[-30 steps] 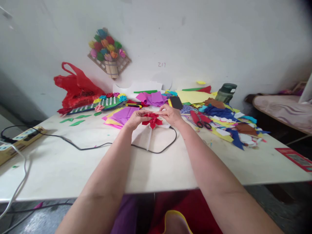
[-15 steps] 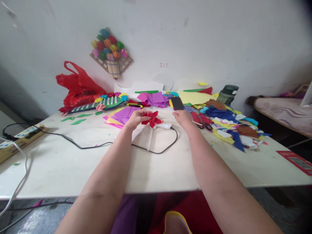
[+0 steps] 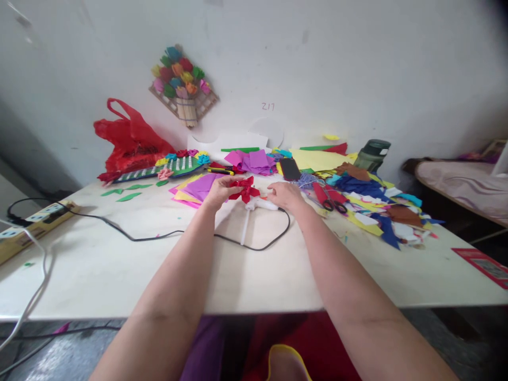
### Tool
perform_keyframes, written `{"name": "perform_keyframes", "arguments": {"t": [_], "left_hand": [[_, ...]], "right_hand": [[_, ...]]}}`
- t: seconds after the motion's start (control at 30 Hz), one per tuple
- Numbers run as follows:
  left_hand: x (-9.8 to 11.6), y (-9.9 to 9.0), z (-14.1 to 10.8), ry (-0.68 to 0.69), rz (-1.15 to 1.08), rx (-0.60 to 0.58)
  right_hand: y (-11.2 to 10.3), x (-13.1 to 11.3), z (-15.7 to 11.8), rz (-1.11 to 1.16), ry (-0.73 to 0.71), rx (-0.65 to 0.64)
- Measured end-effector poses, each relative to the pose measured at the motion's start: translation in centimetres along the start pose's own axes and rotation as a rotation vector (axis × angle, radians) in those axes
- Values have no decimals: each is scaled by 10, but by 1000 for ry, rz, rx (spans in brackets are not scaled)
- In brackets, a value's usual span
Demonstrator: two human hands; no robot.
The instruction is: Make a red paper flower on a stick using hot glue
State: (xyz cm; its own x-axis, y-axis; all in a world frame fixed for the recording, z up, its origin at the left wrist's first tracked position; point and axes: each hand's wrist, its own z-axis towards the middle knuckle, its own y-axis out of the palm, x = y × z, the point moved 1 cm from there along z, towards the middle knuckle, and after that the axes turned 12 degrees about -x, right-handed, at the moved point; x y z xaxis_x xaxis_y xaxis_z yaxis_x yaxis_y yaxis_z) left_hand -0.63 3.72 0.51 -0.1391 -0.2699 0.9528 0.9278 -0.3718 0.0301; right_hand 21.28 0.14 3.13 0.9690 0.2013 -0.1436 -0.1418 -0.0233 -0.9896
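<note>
My left hand [image 3: 222, 190] pinches a red crepe-paper flower [image 3: 246, 189] by its left side, over the middle of the table. Just beneath the flower lies a white glue gun [image 3: 265, 203] with a white glue stick [image 3: 245, 227] pointing towards me and a black cord [image 3: 273, 243]. My right hand [image 3: 286, 194] hovers at the right end of the glue gun, its fingers apart and pointing left at the flower. Whether it touches the gun is hard to see.
Scissors [image 3: 335, 205], a black phone [image 3: 290, 169] and a heap of paper scraps [image 3: 369, 196] lie right. Purple and yellow paper sheets [image 3: 198, 188], green paper leaves [image 3: 129, 197] and a red bag [image 3: 135, 137] are left. A power strip [image 3: 43, 222] sits at the left edge; a bottle [image 3: 371, 154] stands behind.
My right hand has moved left, from beside the phone to the glue gun, and its fingers have spread. The flower in my left hand has shifted slightly left and tilted.
</note>
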Motion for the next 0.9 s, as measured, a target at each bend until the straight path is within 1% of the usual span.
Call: {"name": "perform_keyframes", "arguments": {"t": [0.07, 0.13, 0.23, 0.3, 0.37, 0.47, 0.53, 0.63, 0.73, 0.8, 0.87, 0.9], "left_hand": [[-1, -1, 0, 12, -15, 2], [-2, -1, 0, 16, -33, 4], [-2, -1, -1, 6, -67, 15], [-1, -1, -2, 7, -83, 26], [0, -1, -2, 15, -84, 26], [0, -2, -2, 2, -79, 23], [-1, -3, -2, -21, -75, 30], [-3, -5, -1, -36, -66, 46], [-5, -6, 0, -31, -65, 42], [-6, -7, 0, -23, -67, 37], [-8, -8, 0, -11, -72, 36], [-8, -8, 0, -5, -74, 35]], "right_hand": [[1, -8, 0, -6, -17, -105], [5, -14, 0, -25, -41, -168], [13, -22, 1, -69, -68, -195], [18, -26, 1, -86, -51, -194], [21, -28, 2, -98, -33, -169], [19, -24, 2, -130, -45, -95], [15, -16, 1, -141, -34, -62], [6, 0, -2, -124, 62, -28], [-2, 17, -5, -17, 174, 36], [-5, 27, -5, 104, 246, 73], [-6, 33, -3, 276, 253, 113], [-6, 36, -2, 383, 221, 130]]}}
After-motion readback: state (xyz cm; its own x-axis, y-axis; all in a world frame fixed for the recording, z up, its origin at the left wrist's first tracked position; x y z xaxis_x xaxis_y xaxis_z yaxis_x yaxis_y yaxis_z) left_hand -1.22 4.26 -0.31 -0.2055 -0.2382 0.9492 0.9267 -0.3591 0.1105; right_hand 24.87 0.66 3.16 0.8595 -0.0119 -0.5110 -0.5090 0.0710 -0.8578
